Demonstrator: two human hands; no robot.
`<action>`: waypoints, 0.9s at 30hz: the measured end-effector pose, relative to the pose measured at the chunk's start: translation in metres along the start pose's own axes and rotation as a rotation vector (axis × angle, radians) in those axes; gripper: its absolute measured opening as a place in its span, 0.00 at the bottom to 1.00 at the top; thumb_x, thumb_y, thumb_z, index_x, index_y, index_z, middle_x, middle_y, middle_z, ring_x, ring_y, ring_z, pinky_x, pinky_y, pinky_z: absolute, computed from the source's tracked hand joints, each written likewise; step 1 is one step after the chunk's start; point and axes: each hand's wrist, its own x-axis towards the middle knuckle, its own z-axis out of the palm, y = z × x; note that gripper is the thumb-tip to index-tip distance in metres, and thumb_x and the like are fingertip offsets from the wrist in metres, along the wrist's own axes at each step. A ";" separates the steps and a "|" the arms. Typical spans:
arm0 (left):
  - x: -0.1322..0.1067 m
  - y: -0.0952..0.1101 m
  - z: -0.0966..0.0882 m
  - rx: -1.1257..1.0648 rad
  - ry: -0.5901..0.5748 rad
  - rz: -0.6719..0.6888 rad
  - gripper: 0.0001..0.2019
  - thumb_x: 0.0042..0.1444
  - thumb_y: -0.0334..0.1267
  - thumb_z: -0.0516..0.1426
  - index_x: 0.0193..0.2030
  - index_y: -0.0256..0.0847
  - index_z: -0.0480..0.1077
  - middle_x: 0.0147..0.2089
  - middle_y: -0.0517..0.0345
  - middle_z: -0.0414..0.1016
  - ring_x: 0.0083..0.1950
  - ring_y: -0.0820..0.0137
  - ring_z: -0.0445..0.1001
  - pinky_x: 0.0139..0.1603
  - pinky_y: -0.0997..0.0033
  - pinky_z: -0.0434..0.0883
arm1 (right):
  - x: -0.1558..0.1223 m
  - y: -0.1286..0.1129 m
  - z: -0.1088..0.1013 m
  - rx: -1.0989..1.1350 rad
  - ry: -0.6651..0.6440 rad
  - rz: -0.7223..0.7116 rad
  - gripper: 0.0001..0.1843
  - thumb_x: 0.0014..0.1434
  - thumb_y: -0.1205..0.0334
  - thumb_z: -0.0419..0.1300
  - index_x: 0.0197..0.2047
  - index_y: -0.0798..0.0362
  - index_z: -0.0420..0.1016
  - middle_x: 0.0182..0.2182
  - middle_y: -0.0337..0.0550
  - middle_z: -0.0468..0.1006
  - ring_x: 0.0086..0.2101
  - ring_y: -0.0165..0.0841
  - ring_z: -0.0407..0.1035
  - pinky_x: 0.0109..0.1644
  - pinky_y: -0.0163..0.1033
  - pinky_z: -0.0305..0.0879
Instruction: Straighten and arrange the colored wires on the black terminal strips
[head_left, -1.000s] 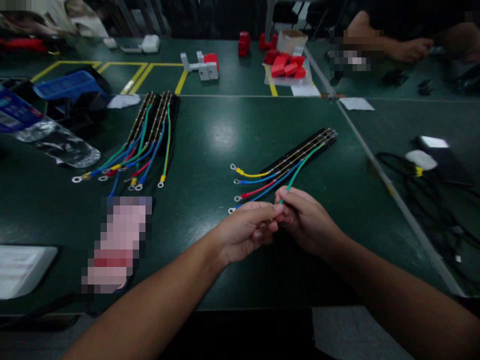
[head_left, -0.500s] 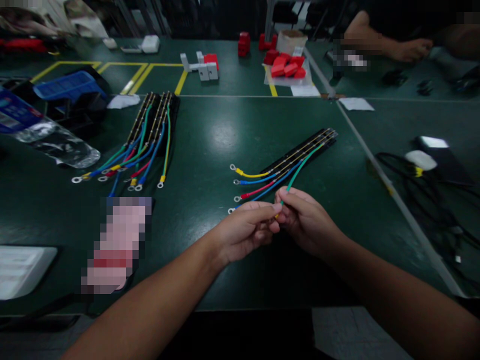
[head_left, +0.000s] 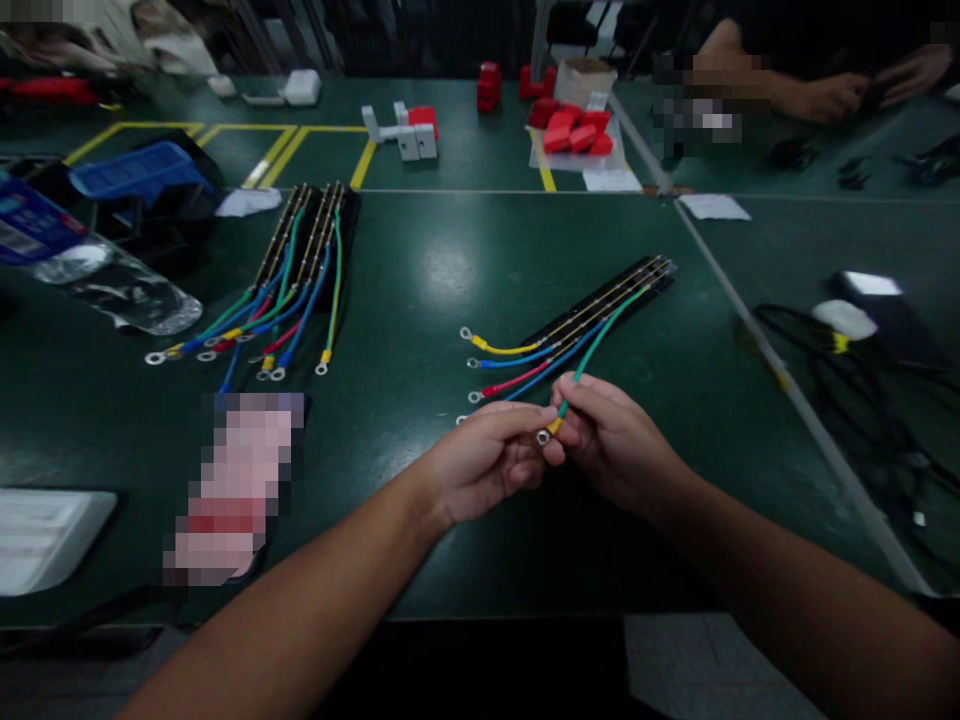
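Note:
A green wire [head_left: 594,350] runs from the near side of a long black terminal strip [head_left: 600,310] down into my hands. My right hand [head_left: 619,430] pinches this wire near its yellow sleeve. At its end, the metal ring terminal [head_left: 544,438] shows between the thumb and fingers of my left hand [head_left: 495,455], which are closed about that tip. Left of the strip, a yellow wire [head_left: 510,351], a red wire [head_left: 517,384] and blue wires fan out, ending in ring lugs. My left hand partly hides the lowest blue wire.
Two similar wired strips [head_left: 319,240] lie at left, beside a plastic bottle [head_left: 112,280]. A blurred-out phone-like object [head_left: 236,480] is near my left forearm. Red parts [head_left: 574,132] sit at the back, black cables [head_left: 817,380] at right. Another person's hands [head_left: 832,97] are at upper right.
My left thumb has drawn back slightly, uncovering the ring terminal and yellow sleeve. My right hand has stayed nearly still. The other person's hands at upper right have shifted.

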 end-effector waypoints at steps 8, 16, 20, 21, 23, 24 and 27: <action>0.001 -0.003 0.003 0.012 0.039 0.035 0.07 0.55 0.35 0.58 0.31 0.32 0.69 0.18 0.66 0.63 0.15 0.88 0.55 0.19 0.86 0.53 | 0.000 -0.002 0.004 -0.006 0.049 0.017 0.13 0.52 0.56 0.62 0.24 0.53 0.65 0.16 0.33 0.62 0.20 0.24 0.59 0.24 0.29 0.58; 0.000 -0.001 0.002 0.050 -0.006 0.014 0.08 0.57 0.35 0.56 0.34 0.32 0.71 0.24 0.59 0.70 0.17 0.85 0.62 0.18 0.86 0.55 | -0.001 -0.003 0.004 -0.029 0.044 0.016 0.12 0.54 0.55 0.61 0.25 0.53 0.66 0.16 0.34 0.65 0.18 0.24 0.59 0.21 0.29 0.56; 0.001 -0.002 0.001 0.069 0.012 0.032 0.08 0.56 0.37 0.58 0.32 0.33 0.69 0.22 0.62 0.68 0.17 0.86 0.59 0.19 0.85 0.54 | -0.001 -0.004 0.005 -0.021 0.059 0.020 0.14 0.53 0.55 0.62 0.23 0.53 0.65 0.16 0.34 0.64 0.18 0.24 0.59 0.22 0.29 0.56; 0.001 -0.003 0.001 0.066 0.016 0.036 0.08 0.55 0.37 0.58 0.31 0.33 0.69 0.21 0.63 0.66 0.16 0.86 0.57 0.19 0.85 0.54 | -0.001 -0.005 0.005 -0.019 0.061 0.021 0.14 0.52 0.55 0.62 0.23 0.53 0.65 0.16 0.34 0.64 0.19 0.24 0.59 0.22 0.29 0.56; 0.001 -0.003 0.002 0.054 0.017 0.031 0.09 0.55 0.38 0.59 0.30 0.34 0.68 0.19 0.66 0.63 0.16 0.87 0.55 0.19 0.85 0.53 | 0.000 -0.004 0.004 -0.021 0.065 0.021 0.14 0.53 0.56 0.62 0.23 0.53 0.65 0.16 0.34 0.63 0.19 0.24 0.59 0.23 0.29 0.57; 0.001 -0.003 0.002 0.050 0.017 0.025 0.09 0.55 0.38 0.59 0.30 0.34 0.68 0.19 0.66 0.63 0.16 0.87 0.55 0.19 0.85 0.53 | 0.000 -0.004 0.004 -0.026 0.066 0.020 0.14 0.53 0.56 0.62 0.23 0.53 0.65 0.16 0.34 0.63 0.19 0.24 0.59 0.22 0.29 0.56; 0.000 -0.003 0.003 0.055 0.015 0.015 0.08 0.56 0.37 0.58 0.31 0.33 0.68 0.20 0.64 0.65 0.16 0.86 0.57 0.19 0.85 0.53 | 0.000 -0.004 0.004 -0.037 0.062 0.024 0.13 0.53 0.56 0.61 0.24 0.53 0.65 0.16 0.34 0.64 0.18 0.24 0.59 0.21 0.29 0.56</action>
